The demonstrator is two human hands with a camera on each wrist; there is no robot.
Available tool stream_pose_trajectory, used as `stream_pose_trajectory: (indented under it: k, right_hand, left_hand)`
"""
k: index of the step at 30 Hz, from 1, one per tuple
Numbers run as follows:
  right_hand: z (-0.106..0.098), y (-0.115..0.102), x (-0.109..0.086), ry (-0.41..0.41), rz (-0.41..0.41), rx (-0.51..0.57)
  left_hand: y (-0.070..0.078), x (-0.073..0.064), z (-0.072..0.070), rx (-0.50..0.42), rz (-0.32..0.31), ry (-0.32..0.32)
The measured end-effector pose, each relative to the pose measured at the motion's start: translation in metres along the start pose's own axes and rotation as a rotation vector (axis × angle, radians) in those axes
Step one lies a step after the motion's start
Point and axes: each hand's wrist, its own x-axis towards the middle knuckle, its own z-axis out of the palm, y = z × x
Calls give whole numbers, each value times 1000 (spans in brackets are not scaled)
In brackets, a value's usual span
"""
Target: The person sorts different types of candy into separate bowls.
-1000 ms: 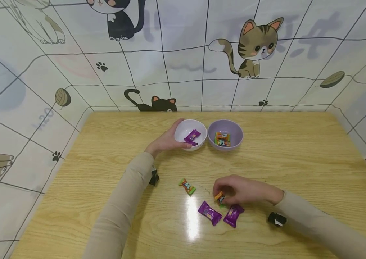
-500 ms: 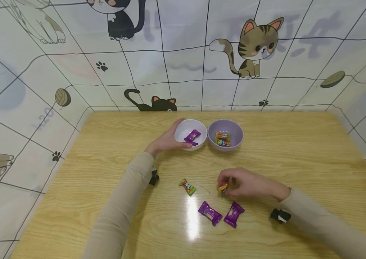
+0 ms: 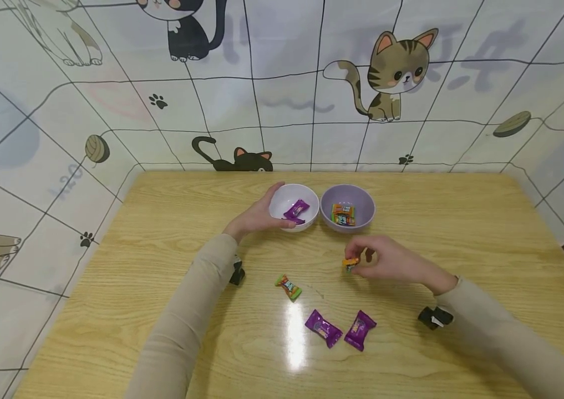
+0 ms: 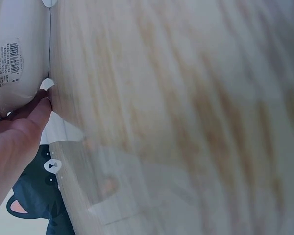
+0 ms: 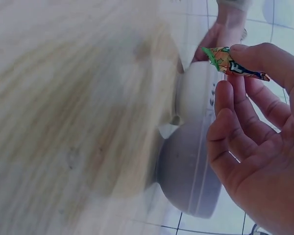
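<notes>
My left hand (image 3: 258, 215) holds the white bowl (image 3: 285, 193), thumb at its near rim and fingers around its left side. Purple-wrapped candies (image 3: 296, 208) lie in that bowl. Between thumb and fingertips, my right hand (image 3: 386, 260) pinches an orange-and-green wrapped candy (image 5: 240, 67), in front of the lilac bowl (image 3: 329, 195). Inside the lilac bowl are orange-and-green candies (image 3: 344, 215). Another orange-and-green candy (image 3: 289, 288) lies on the table to the left of my right hand. Nearer the front, two purple candies (image 3: 324, 328) rest side by side.
Both bowls stand close together towards the back of the wooden table (image 3: 172, 216). A cat-patterned covering (image 3: 291, 111) rises behind the table and at its sides. Black camera mounts (image 3: 435, 317) sit at both wrists.
My right hand has lifted the orange-and-green candy from beside the purple candies and carried it towards the lilac bowl. The left hand stays on the white bowl.
</notes>
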Motion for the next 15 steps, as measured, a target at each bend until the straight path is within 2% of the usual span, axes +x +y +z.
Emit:
stream_pose_trajectory:
  k: [11, 15]
  right_hand:
    - [-21, 9, 7, 150, -48, -34]
    - [-30, 11, 12, 176, -21, -56]
  left_hand:
    - [-1, 1, -1, 1, 6, -4]
    - [0, 1, -2, -1, 7, -11]
